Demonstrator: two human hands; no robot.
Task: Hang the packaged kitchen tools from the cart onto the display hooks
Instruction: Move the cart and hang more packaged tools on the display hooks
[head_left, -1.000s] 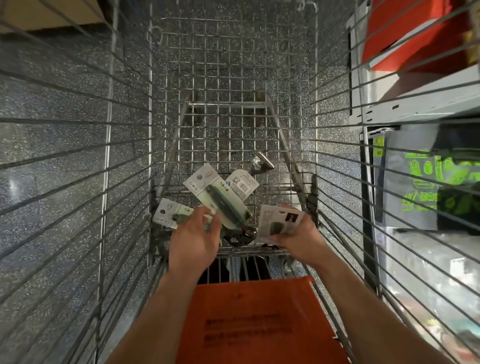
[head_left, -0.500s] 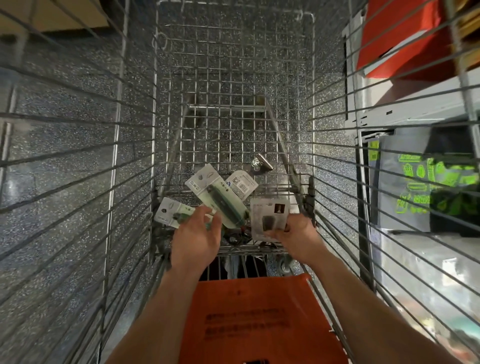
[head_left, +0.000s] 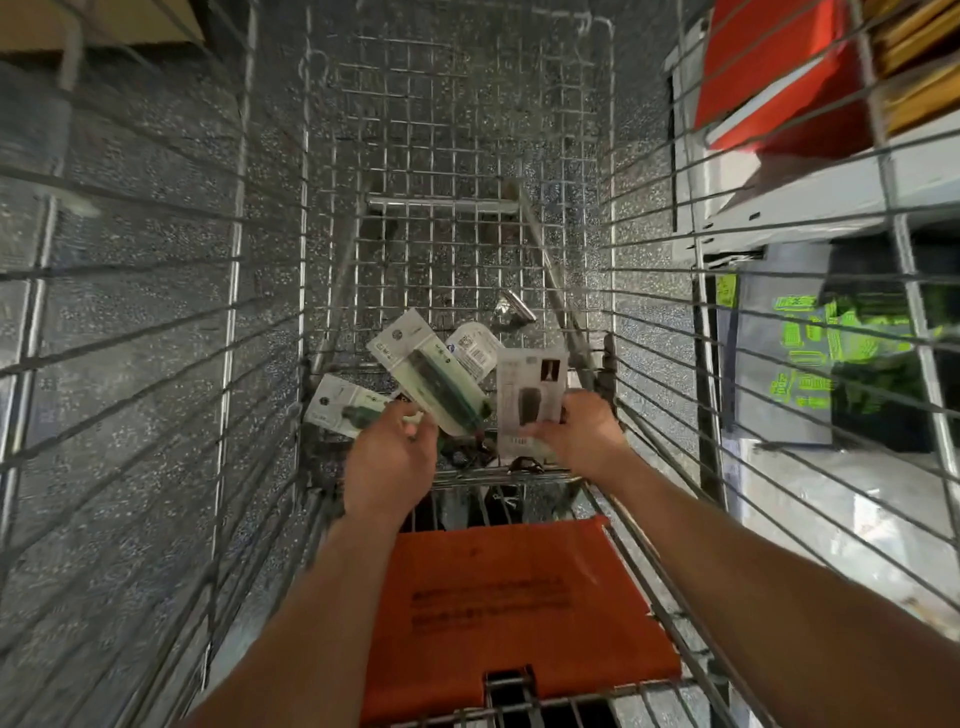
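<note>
Wire-mesh cart (head_left: 457, 171) is standing on a speckled grey floor (head_left: 130, 270), and both hands are working low in its near end. The left hand (head_left: 389, 457) is gripping a green pack (head_left: 431, 384) by its lower end, fingers curled round it. The pack's long axis is lying on a slant, with its white header card pointing away and to the left. The right hand (head_left: 582, 431) is pinching a grey pack (head_left: 530, 395) near its bottom edge. That pack is standing almost straight, its long axis pointing toward the cart's far end.

A second green pack (head_left: 343, 408) is lying on the mesh just left of the left hand, and a white pack (head_left: 472, 348) with a barcode is showing between the two held ones. An orange flap (head_left: 519, 597) is covering the seat nearest the person. A pale shelf (head_left: 805, 208) is running along the right.

Both green packs are clear blisters over dark green tools. The grey pack is showing a dark tool on a pale card.
</note>
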